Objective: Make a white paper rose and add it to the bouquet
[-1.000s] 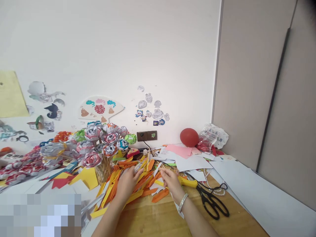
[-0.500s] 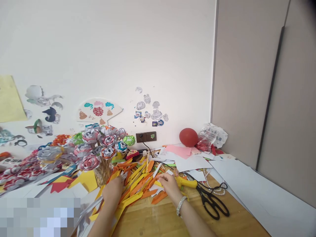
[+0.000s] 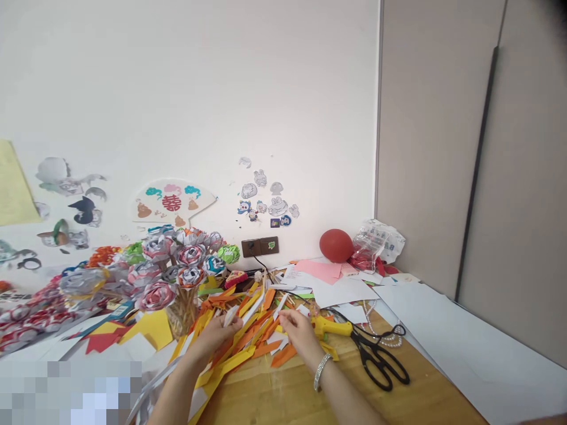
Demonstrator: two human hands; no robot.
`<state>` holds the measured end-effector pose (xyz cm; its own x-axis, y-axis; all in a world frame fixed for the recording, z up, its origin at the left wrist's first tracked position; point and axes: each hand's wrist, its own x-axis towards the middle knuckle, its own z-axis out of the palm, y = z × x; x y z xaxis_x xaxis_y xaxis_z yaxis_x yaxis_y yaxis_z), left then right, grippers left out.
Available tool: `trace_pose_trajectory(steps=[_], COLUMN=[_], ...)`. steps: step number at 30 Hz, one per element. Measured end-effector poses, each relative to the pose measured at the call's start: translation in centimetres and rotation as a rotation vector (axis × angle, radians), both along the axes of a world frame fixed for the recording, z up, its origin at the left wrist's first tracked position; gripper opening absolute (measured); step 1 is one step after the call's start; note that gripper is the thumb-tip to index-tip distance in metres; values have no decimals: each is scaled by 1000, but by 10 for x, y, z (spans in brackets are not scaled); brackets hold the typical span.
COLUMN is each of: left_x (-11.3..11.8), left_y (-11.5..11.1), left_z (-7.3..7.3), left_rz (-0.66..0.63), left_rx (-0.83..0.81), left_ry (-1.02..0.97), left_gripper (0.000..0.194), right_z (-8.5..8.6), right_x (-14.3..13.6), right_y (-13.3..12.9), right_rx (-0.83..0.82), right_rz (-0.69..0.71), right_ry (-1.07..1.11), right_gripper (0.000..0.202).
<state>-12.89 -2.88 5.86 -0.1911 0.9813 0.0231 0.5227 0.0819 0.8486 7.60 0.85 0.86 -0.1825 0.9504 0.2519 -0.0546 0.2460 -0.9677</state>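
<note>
Mostly diagonal strips (image 3: 254,333), far ends rightward.

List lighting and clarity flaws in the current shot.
Head view: diffuse light, the wall brightest toward its lower middle; head view: a pixelated block hides the lower-left corner; head view: a dark, unfocused smudge in the upper-right corner.

A loose heap of narrow paper strips (image 3: 254,330), orange, yellow and white, lies criss-crossed on the wooden table (image 3: 274,395), several with slanted ends. A white paper piece (image 3: 230,315) tilts up at the fingertips of the left hand (image 3: 217,334); the grip is unclear. An orange strip (image 3: 283,356) lies flat at the near edge, beside the right hand (image 3: 300,332).
</note>
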Motion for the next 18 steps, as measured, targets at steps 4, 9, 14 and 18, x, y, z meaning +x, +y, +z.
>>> trace_pose_trajectory(steps=[4,9,14,18], left_x=[23,39,48,46], left_y=[-12,-17,-10,-7], left_z=[7,15,10,7], left_rz=[-313,-393,-457,-419], left_rx=[-155,-116,40,56], left_ry=[-87,29,133,167], left_gripper=[27,27,28,23], right_z=[2,1,-4,-7], right_x=[-2,-4,-14,-24], right_y=[-4,-5,-6,-12], right_rx=[-9,9,-9,2], right_rz=[95,88,104,107], right_ry=[72,54,24,15], right_gripper=[40,36,29,21])
